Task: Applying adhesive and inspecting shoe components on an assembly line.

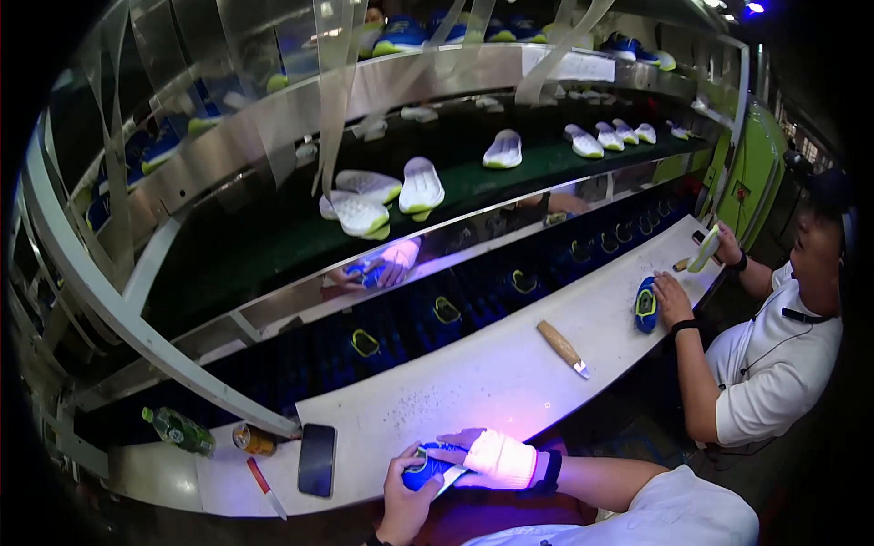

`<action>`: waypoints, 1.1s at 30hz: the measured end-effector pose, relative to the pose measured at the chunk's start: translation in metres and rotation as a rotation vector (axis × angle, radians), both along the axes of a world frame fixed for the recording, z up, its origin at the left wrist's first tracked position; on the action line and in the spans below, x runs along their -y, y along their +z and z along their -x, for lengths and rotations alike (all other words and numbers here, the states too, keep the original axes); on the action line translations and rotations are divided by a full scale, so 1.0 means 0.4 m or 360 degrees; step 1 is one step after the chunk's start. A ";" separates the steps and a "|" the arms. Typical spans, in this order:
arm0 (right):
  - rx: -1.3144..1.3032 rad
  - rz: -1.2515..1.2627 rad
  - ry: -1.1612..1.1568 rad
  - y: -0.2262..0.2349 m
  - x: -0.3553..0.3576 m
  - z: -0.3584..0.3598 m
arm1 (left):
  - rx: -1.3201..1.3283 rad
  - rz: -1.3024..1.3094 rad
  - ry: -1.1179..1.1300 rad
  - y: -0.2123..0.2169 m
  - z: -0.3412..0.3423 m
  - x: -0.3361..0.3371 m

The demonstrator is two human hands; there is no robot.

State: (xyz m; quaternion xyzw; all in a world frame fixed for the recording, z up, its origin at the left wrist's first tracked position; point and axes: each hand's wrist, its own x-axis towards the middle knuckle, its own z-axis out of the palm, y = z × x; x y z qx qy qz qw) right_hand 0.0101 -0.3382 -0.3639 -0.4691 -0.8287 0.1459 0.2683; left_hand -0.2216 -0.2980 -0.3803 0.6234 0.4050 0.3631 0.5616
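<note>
A blue shoe with a white sole [423, 471] is held between my two hands just over the near edge of the white bench. My left hand [406, 499] grips it from the near left, thumb and fingers around its side. From the right, my right hand [487, 457], in a pale glove or wrap lit bright violet, lies over the shoe's top and far side with its fingers closed on it. My hands hide part of the shoe. To the left of my hands a black phone [317, 460] lies flat on the bench.
A red-handled knife [266, 489], a can [254, 439] and a green bottle [182, 431] are at the left. A wooden-handled knife [563, 348] lies mid-bench. Shoe soles [421, 187] rest on a green belt beyond. At right, a co-worker handles another blue shoe [645, 308] and a sole.
</note>
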 end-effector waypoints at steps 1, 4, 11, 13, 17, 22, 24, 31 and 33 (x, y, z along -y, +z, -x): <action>-0.0064 -0.0008 0.0081 -0.025 -0.008 -0.023 | -0.0006 -0.0067 -0.0060 -0.046 0.014 -0.004; 0.0240 0.0027 0.0069 0.022 -0.030 -0.086 | 0.0230 0.0259 -0.0205 0.079 0.000 -0.001; -0.0309 -0.1416 -0.0783 0.647 -0.221 -0.367 | 0.0455 -0.0079 0.0150 0.202 -0.028 -0.251; -0.0196 -0.1573 -0.1285 0.901 -0.367 -0.430 | 0.0291 -0.0157 0.0280 0.130 -0.054 -0.389; 0.0502 -0.1569 -0.1490 1.182 -0.631 -0.532 | -0.0617 -0.0630 0.0692 -0.041 -0.127 -0.682; 0.0365 -0.1366 -0.1586 1.079 -0.868 -0.605 | -0.0814 0.0305 0.0755 -0.152 -0.183 -0.822; 0.0341 -0.1390 -0.1587 1.106 -0.920 -0.586 | -0.0741 0.0441 0.0518 -0.291 -0.126 -0.911; 0.0133 -0.1532 -0.1320 1.170 -1.068 -0.658 | -0.1128 0.0263 0.0537 -0.394 -0.140 -1.056; 0.0346 -0.1881 -0.1447 1.104 -0.938 -0.518 | -0.1119 0.0389 0.0262 -0.267 -0.155 -0.977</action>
